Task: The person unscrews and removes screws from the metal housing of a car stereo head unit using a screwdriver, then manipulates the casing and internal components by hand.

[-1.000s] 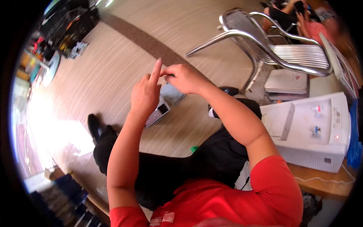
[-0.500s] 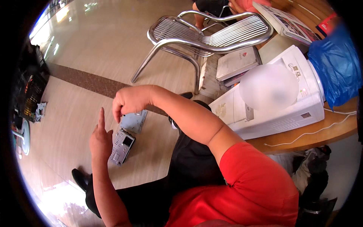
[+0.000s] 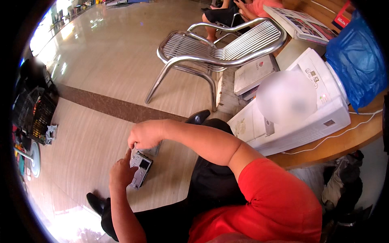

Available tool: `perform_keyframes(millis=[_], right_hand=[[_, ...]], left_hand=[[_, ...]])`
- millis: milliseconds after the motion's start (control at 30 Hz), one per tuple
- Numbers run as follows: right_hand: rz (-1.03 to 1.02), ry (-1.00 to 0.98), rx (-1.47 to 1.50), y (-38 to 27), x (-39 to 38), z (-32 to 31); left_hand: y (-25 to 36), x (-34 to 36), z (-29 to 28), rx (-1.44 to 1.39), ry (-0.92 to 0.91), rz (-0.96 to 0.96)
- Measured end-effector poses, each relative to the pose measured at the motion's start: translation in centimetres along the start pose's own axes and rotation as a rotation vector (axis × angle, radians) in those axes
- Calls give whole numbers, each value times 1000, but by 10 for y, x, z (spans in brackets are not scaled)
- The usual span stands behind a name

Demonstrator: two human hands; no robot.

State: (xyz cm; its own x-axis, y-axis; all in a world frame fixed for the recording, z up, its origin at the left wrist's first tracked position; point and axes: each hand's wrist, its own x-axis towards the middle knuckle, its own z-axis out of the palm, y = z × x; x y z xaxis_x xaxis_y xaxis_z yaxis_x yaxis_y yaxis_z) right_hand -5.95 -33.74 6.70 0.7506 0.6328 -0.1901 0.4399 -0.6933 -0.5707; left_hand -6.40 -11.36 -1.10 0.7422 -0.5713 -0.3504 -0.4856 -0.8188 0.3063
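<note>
My left hand (image 3: 122, 173) has its index finger stretched upward, the other fingers partly hidden. The tip of that finger meets the bent fingers of my right hand (image 3: 146, 134), which are closed together in a pinch. Whether anything small sits between them is too small to make out. Beyond and below both hands, a silvery metal electronic unit (image 3: 142, 170) with a dark square window lies low over the floor, partly covered by my left hand. A pale blue-grey metal panel (image 3: 155, 150) lies against its far side, mostly hidden by my right hand and forearm.
A tubular metal chair (image 3: 227, 44) stands ahead. On the wooden desk (image 3: 324, 141) to the right are a white appliance (image 3: 291, 105) and a blue plastic bag (image 3: 356, 60). Black crates (image 3: 42, 117) and a pale round stand (image 3: 35, 160) are at the left. Another person sits farther off.
My hands have come together: the left index fingertip, apart from the right hand before, now meets its fingers. The whole view has shifted slightly.
</note>
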Motion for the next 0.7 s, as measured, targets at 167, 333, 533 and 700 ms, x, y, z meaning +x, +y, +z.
perform_keyframes(millis=[167, 333, 533, 700], right_hand=[[39, -23, -62, -1, 1, 5], [43, -19, -75, 5, -3, 8], [55, -24, -90, 8, 0, 14], [107, -58, -89, 11, 27, 20]], left_hand=[[3, -3, -2, -26, 15, 2], [9, 1, 0, -46, 22, 32], [4, 6, 11, -62, 41, 36], [-36, -7, 10, -90, 98, -58]])
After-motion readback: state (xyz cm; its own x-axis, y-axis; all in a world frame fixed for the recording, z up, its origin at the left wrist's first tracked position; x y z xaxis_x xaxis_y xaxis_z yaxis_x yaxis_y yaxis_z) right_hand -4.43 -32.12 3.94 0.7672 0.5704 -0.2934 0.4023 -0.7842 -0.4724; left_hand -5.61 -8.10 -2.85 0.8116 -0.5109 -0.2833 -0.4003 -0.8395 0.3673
